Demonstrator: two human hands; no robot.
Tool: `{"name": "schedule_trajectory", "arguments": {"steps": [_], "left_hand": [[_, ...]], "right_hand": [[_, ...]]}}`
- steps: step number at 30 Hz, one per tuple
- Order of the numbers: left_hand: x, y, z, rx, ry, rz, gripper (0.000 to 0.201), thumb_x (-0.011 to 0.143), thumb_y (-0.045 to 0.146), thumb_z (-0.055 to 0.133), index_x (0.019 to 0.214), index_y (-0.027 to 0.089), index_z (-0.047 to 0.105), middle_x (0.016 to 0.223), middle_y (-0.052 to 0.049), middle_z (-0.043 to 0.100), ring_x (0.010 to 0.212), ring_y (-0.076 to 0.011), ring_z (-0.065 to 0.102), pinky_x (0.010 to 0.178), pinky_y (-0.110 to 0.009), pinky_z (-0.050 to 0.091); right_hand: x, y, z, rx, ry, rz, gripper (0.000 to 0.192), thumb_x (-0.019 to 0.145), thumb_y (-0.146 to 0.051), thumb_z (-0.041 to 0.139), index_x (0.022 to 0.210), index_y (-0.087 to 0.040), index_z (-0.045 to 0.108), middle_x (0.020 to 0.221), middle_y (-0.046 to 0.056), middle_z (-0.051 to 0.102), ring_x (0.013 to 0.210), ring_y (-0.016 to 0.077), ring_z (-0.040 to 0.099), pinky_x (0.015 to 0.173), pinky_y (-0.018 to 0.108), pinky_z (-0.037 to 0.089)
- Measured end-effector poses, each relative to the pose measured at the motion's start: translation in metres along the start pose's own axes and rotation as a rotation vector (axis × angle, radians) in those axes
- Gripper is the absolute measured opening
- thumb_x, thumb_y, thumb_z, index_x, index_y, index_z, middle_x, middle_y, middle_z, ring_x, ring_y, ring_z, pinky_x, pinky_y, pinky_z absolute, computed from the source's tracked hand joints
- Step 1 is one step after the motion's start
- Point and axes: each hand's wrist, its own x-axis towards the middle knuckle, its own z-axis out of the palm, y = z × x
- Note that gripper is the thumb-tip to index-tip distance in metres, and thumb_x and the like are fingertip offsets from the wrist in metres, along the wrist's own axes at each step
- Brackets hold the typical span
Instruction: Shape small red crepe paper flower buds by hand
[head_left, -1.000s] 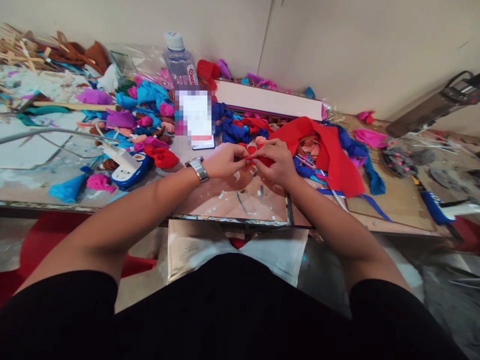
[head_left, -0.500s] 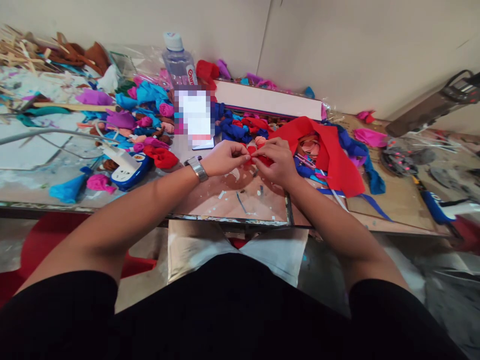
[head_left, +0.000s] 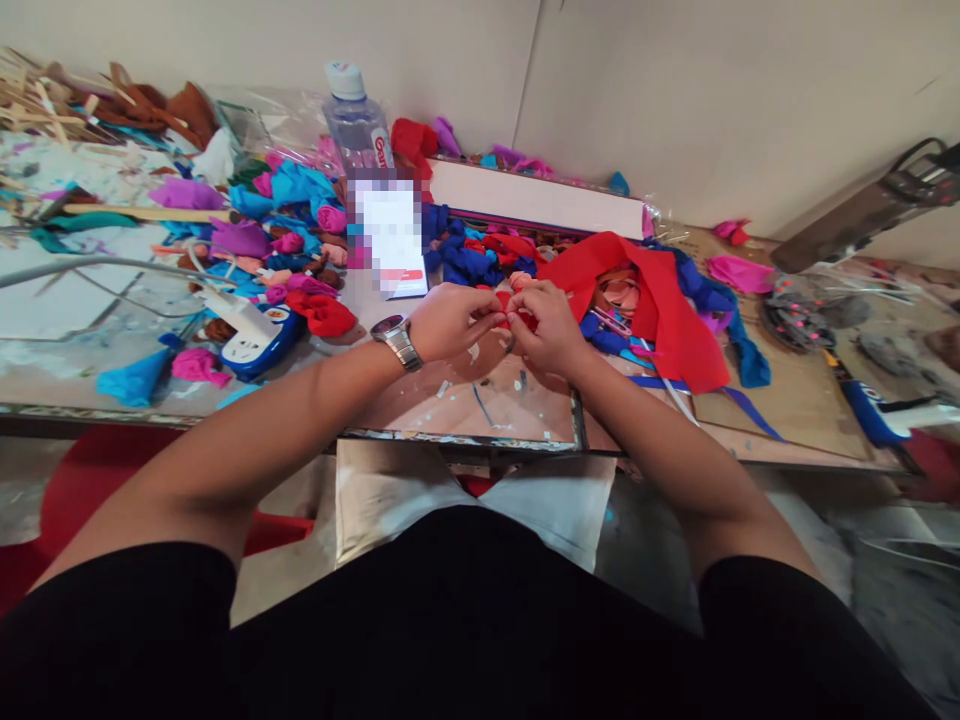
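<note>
Over the middle of the worktable, my left hand (head_left: pixel 448 322) and my right hand (head_left: pixel 547 325) meet around a small red fabric piece (head_left: pixel 508 317). Both pinch it between fingertips, and most of it is hidden by the fingers. A silver wristwatch (head_left: pixel 395 338) sits on my left wrist. Just right of my right hand lies a large red cloth (head_left: pixel 660 300), draped over pink and blue scraps. A phone (head_left: pixel 392 238) with a lit screen lies just beyond my left hand.
A clear water bottle (head_left: pixel 358 125) stands at the back. Piles of blue, pink and purple fabric rolls (head_left: pixel 289 215) cover the left. A blue and white power strip (head_left: pixel 255 335) lies near the front left edge. A long pink box (head_left: pixel 536 200) runs along the wall.
Both hands have shifted slightly left and further from me while still pinching the red piece. My left wrist has turned so the watch face shows more.
</note>
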Motion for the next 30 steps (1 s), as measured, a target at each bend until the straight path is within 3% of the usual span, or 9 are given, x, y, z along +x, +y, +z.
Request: {"name": "schedule_trajectory", "arguments": {"steps": [6,18,30], "left_hand": [[0.0,-0.0025,-0.0008,-0.002,0.017,-0.008,0.027,0.103,0.04,0.065,0.095,0.021,0.082,0.079,-0.003,0.078,0.067,-0.0156,0.064,0.066,-0.03,0.039],[-0.0008,-0.0018,0.0001,-0.154,0.003,0.007,0.024,0.097,0.039,0.067,0.089,0.018,0.076,0.078,-0.002,0.077,0.066,-0.0141,0.067,0.066,-0.028,0.044],[0.0001,-0.0019,0.0007,-0.237,0.013,-0.029,0.023,0.094,0.038,0.068,0.087,0.018,0.076,0.077,-0.001,0.076,0.063,-0.0132,0.065,0.064,-0.027,0.045]], "right_hand": [[0.001,0.0022,-0.0041,0.042,0.012,-0.017,0.028,0.102,-0.048,0.061,0.096,-0.024,0.073,0.102,0.009,0.076,0.11,0.0315,0.062,0.093,0.047,0.041],[0.0007,0.0022,-0.003,0.004,0.059,-0.063,0.013,0.096,-0.034,0.063,0.091,-0.023,0.069,0.095,0.007,0.075,0.108,0.031,0.063,0.092,0.047,0.039],[0.0011,0.0032,-0.003,0.005,0.061,-0.088,0.015,0.099,-0.036,0.062,0.092,-0.024,0.069,0.095,0.007,0.075,0.106,0.03,0.063,0.09,0.046,0.04]]}}
